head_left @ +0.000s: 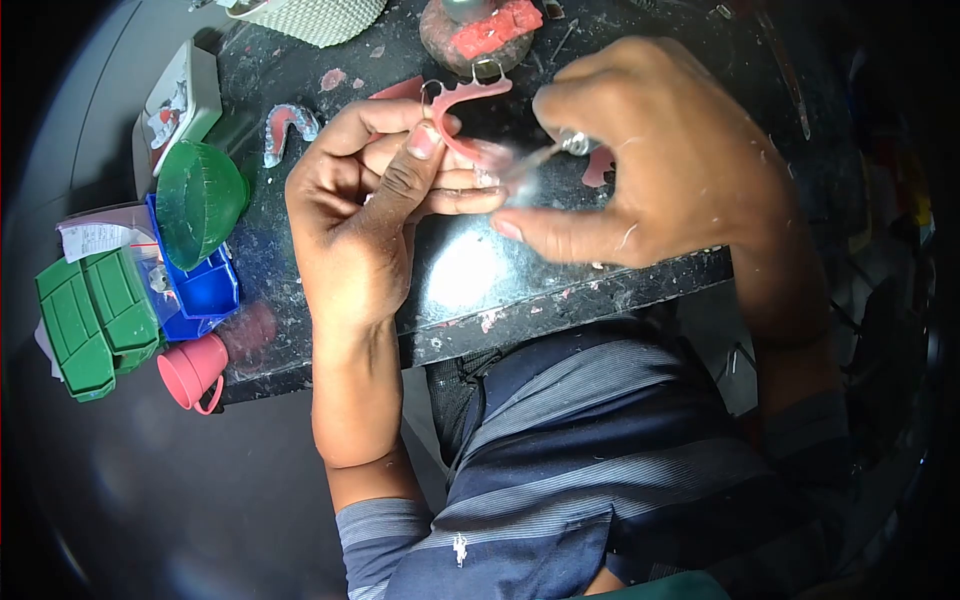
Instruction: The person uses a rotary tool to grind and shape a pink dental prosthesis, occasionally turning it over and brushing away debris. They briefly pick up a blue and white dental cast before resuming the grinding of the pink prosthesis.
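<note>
My left hand is closed on a pink partial denture with wire clasps, pinched between thumb and fingers above the bench. The denture's curved arch points up and to the right, with one clasp at its upper end. My right hand grips a thin wax carving tool, partly hidden by the fingers and blurred by motion. The tool's tip is close to the denture's lower end; whether it touches cannot be seen. My right thumb stretches out below the tool.
Around the black bench stand a green bowl, blue bin, green bins, pink cup and woven basket. A horseshoe-shaped piece lies left. Red wax rests on a round base.
</note>
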A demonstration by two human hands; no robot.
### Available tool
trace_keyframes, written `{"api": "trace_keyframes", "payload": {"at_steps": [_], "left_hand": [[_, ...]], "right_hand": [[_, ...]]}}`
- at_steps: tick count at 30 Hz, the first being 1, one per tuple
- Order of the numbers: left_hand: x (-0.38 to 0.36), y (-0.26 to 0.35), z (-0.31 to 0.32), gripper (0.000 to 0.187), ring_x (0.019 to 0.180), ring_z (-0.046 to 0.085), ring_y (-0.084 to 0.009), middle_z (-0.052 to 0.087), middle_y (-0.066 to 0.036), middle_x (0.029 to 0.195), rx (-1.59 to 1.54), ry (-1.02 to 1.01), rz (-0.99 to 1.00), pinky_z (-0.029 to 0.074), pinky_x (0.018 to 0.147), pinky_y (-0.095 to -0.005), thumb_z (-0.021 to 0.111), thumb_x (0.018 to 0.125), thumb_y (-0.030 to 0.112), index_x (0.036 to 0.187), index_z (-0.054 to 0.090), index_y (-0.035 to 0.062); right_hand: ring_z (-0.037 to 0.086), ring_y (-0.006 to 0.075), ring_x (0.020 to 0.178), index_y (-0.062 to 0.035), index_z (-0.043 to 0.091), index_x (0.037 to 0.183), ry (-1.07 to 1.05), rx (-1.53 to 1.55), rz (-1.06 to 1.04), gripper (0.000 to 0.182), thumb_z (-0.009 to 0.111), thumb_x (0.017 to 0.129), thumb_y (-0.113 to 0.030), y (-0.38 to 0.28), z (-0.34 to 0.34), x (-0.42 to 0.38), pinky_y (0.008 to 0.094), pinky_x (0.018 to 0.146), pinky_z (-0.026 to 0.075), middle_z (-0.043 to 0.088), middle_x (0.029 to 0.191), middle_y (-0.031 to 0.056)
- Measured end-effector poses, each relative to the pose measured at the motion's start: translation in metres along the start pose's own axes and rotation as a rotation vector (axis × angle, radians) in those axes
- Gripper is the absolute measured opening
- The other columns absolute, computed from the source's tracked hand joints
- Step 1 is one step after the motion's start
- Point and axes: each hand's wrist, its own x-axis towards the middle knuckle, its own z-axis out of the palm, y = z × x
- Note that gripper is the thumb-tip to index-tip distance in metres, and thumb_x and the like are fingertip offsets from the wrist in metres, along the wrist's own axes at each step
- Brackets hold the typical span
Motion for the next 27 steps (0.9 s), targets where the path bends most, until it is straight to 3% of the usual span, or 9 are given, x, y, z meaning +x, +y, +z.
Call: {"api": "trace_keyframes", "payload": {"at_steps": [2, 3, 4, 6, 10, 12, 19, 25, 27], "left_hand": [[-0.001, -0.001, 0.0, 0.016, 0.081, 0.074, -0.0279, 0.072, -0.022, 0.091, 0.058, 0.0, 0.06, 0.066, 0.073, -0.0413, 0.055, 0.099, -0.001, 0.111, 0.058, -0.0122], [-0.001, -0.001, 0.0, 0.017, 0.082, 0.074, -0.0269, 0.072, -0.021, 0.092, 0.118, 0.001, 0.117, 0.066, 0.074, -0.0412, 0.055, 0.099, -0.001, 0.112, 0.058, -0.0123], [-0.001, -0.002, 0.002, 0.017, 0.082, 0.074, -0.0269, 0.072, -0.021, 0.092, 0.117, 0.002, 0.119, 0.066, 0.074, -0.0412, 0.055, 0.099, -0.001, 0.112, 0.058, -0.0123], [-0.002, -0.004, 0.007, 0.018, 0.082, 0.074, -0.0251, 0.072, -0.02, 0.094, 0.046, 0.017, 0.136, 0.066, 0.074, -0.0405, 0.056, 0.099, -0.002, 0.114, 0.057, -0.0126], [-0.003, -0.006, 0.011, 0.019, 0.083, 0.074, -0.0246, 0.072, -0.02, 0.095, 0.067, 0.013, 0.153, 0.066, 0.075, -0.0401, 0.055, 0.099, -0.002, 0.114, 0.057, -0.0126], [-0.002, -0.006, 0.009, 0.018, 0.084, 0.074, -0.0251, 0.072, -0.021, 0.094, 0.032, -0.007, 0.172, 0.066, 0.075, -0.0405, 0.056, 0.099, -0.002, 0.113, 0.057, -0.0124], [-0.001, -0.003, 0.004, 0.015, 0.087, 0.074, -0.0294, 0.071, -0.023, 0.094, -0.047, -0.047, 0.199, 0.065, 0.079, -0.0429, 0.053, 0.1, -0.002, 0.111, 0.056, -0.0117], [0.0, 0.001, 0.004, 0.016, 0.093, 0.073, -0.0352, 0.071, -0.027, 0.096, -0.081, -0.016, 0.145, 0.065, 0.08, -0.0452, 0.048, 0.102, -0.001, 0.113, 0.054, -0.011], [0.0, 0.0, 0.004, 0.016, 0.091, 0.073, -0.0337, 0.071, -0.026, 0.095, -0.092, -0.02, 0.138, 0.065, 0.08, -0.0453, 0.049, 0.101, -0.002, 0.114, 0.054, -0.011]], "right_hand": [[0.057, 0.0249, 0.048, -0.0017, 0.065, 0.068, 0.098, 0.23, 0.024, 0.045, 0.084, 0.068, -0.043, 0.007, 0.0, 0.002, 0.0358, 0.048, 0.042, 0.056, 0.054, 0.0085], [0.055, 0.0196, 0.042, -0.0022, 0.063, 0.067, 0.192, 0.299, -0.059, 0.04, 0.085, 0.072, -0.036, 0.01, 0.004, 0.005, 0.0304, 0.042, 0.036, 0.053, 0.051, 0.0071], [0.055, 0.0196, 0.042, -0.0022, 0.063, 0.067, 0.192, 0.298, -0.062, 0.04, 0.085, 0.072, -0.036, 0.011, 0.002, 0.005, 0.0304, 0.042, 0.036, 0.053, 0.051, 0.0071], [0.047, 0.0119, 0.044, 0.0033, 0.062, 0.075, 0.084, 0.221, 0.051, 0.034, 0.079, 0.086, -0.025, 0.007, -0.007, 0.006, 0.0281, 0.048, 0.036, 0.054, 0.052, 0.0053], [0.053, 0.0185, 0.042, 0.0027, 0.058, 0.069, 0.02, 0.329, 0.151, 0.047, 0.08, 0.082, -0.036, -0.006, -0.018, 0.009, 0.0308, 0.047, 0.04, 0.051, 0.047, 0.0106], [0.054, 0.0156, 0.043, -0.0026, 0.062, 0.067, 0.23, 0.25, 0.012, 0.037, 0.082, 0.078, -0.032, 0.003, 0.006, 0.009, 0.0281, 0.043, 0.037, 0.053, 0.05, 0.0053], [0.054, 0.0113, 0.044, -0.0027, 0.064, 0.069, 0.193, 0.32, -0.022, 0.032, 0.081, 0.081, -0.027, 0.009, 0.0, 0.006, 0.026, 0.044, 0.036, 0.058, 0.053, 0.0044], [0.056, 0.0118, 0.047, -0.0017, 0.068, 0.081, 0.142, 0.439, 0.061, 0.024, 0.08, 0.08, -0.023, 0.007, -0.004, 0.006, 0.0257, 0.045, 0.038, 0.061, 0.057, 0.0048], [0.057, 0.0124, 0.048, -0.0012, 0.072, 0.095, 0.193, 0.431, 0.003, 0.028, 0.08, 0.079, -0.023, 0.009, -0.001, 0.006, 0.0263, 0.047, 0.041, 0.062, 0.058, 0.0048]]}}
